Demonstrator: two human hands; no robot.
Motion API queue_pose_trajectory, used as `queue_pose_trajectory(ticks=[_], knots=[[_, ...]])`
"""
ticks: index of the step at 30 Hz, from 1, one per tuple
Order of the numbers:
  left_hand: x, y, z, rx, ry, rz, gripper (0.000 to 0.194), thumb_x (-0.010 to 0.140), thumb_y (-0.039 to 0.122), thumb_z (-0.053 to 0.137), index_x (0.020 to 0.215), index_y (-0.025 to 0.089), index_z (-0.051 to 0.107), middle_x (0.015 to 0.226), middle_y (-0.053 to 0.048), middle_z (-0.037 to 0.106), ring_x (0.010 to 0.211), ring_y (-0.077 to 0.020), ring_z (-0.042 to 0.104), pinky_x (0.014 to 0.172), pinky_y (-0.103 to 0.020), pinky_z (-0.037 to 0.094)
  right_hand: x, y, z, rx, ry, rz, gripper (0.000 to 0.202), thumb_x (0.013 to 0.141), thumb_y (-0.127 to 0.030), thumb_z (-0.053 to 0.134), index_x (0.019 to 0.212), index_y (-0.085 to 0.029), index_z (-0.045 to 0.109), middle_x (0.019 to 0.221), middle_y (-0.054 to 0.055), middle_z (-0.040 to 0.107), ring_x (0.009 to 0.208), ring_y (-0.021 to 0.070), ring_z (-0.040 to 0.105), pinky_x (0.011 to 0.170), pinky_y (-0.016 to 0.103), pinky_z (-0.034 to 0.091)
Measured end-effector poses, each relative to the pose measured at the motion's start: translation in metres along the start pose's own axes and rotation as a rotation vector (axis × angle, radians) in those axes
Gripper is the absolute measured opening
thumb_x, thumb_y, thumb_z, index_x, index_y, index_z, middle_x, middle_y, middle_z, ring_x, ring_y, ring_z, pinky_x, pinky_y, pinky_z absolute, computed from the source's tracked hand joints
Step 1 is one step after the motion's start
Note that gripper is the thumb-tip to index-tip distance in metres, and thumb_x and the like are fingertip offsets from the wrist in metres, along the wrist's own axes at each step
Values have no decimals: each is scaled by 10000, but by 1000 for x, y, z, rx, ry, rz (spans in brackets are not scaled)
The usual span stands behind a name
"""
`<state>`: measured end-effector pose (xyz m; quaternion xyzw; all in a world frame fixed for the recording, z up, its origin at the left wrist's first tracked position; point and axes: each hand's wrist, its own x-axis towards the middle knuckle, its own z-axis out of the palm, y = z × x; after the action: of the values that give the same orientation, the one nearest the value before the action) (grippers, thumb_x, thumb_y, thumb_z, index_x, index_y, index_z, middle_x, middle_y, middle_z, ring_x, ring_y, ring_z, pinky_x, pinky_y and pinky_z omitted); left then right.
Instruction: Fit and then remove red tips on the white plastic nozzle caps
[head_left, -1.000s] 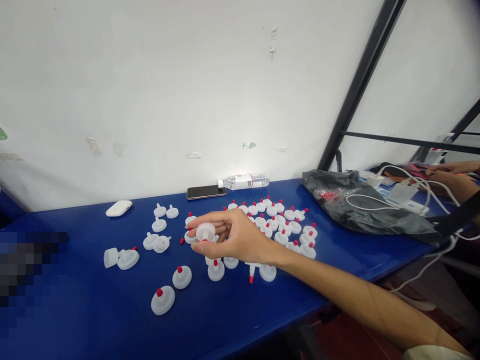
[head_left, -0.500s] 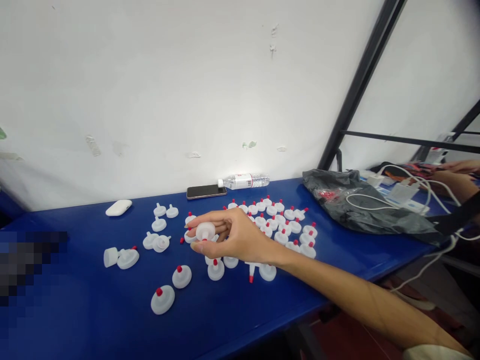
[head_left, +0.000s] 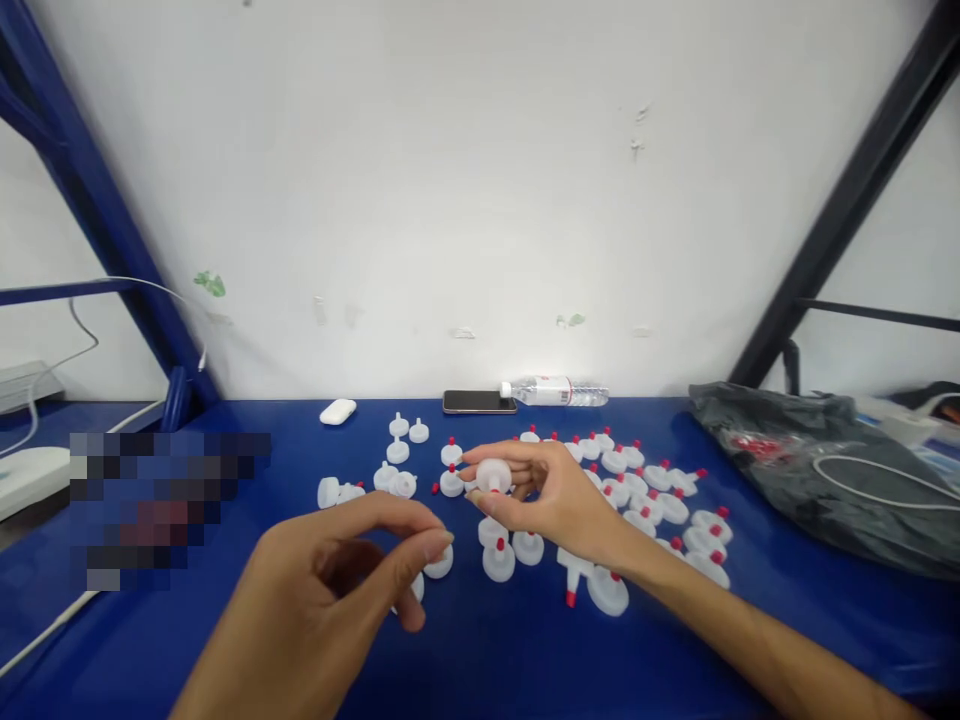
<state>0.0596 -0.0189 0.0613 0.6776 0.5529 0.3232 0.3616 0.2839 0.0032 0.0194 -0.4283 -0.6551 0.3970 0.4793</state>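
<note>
My right hand (head_left: pixel 559 495) holds a white plastic nozzle cap (head_left: pixel 493 473) between thumb and fingers. Its round base faces away and up, and a bit of red shows at its lower end. Nearer to me, my left hand (head_left: pixel 330 590) has thumb and forefinger pressed together; whatever they pinch, if anything, is hidden. Below my right hand stands a nozzle cap with a red tip (head_left: pixel 499 562). Another white cap (head_left: pixel 439 560) is partly behind my left fingertips. A loose red tip (head_left: pixel 435 489) lies on the blue table (head_left: pixel 480 660).
Several red-tipped caps (head_left: pixel 645 505) spread to the right. Caps with bare nozzles (head_left: pixel 397 450) stand at back left. Along the wall lie a white case (head_left: pixel 337 411), a phone (head_left: pixel 480 402) and a clear bottle (head_left: pixel 562 391). A dark plastic bag (head_left: pixel 795 490) lies at right.
My view has turned left, so the table things appear farther right. My left hand has come into view at the lower left. My right hand still holds the nozzle cap.
</note>
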Motion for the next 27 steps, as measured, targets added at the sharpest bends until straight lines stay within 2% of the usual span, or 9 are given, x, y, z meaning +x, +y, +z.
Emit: queue_pose_trajectory(ticks=[3,6,10,15,18,23,27], knots=[[5,9,5,-25,-89,18,385,796,584,622,934,234,706,508,13,660,497,-162,519,475,-262,287,-1,-4,2,3,2,15,376,757,-269,799,1115,-176,733,947,53,764,634,110,651,531,183,521],[11,3,3,-29,-139,23,415,811,582,612,1006,224,693,515,9,664,507,-170,536,475,-265,293,-1,-5,2,5,-4,27,382,765,-285,797,1127,-188,729,967,56,762,636,114,654,537,193,533],[14,-1,0,-34,-174,28,385,816,570,606,969,228,695,534,8,665,565,-192,600,496,-272,329,-1,-3,1,4,-5,30,366,786,-307,784,1131,-197,727,956,52,762,653,117,665,552,189,542],[13,2,1,-64,-183,44,339,791,572,623,860,249,697,589,13,682,558,-186,626,514,-281,369,0,-1,3,0,-20,40,384,773,-298,794,1135,-189,725,924,48,762,585,99,635,512,179,522],[13,0,2,-49,-190,55,317,816,549,610,872,249,693,565,12,671,570,-193,630,530,-288,383,0,-1,4,0,-23,40,384,781,-318,788,1136,-185,723,902,50,763,571,100,631,502,183,514],[12,-4,1,-46,-190,48,267,819,496,630,904,249,688,547,13,673,581,-203,628,530,-291,378,-1,1,3,-9,-41,44,396,809,-351,763,1166,-187,717,991,81,759,608,114,642,509,195,505],[12,-4,1,-55,-195,30,220,801,466,643,838,252,681,532,16,669,580,-201,624,532,-286,378,-1,1,3,-30,-32,47,406,803,-360,768,1169,-189,720,993,87,758,605,116,639,510,199,501]])
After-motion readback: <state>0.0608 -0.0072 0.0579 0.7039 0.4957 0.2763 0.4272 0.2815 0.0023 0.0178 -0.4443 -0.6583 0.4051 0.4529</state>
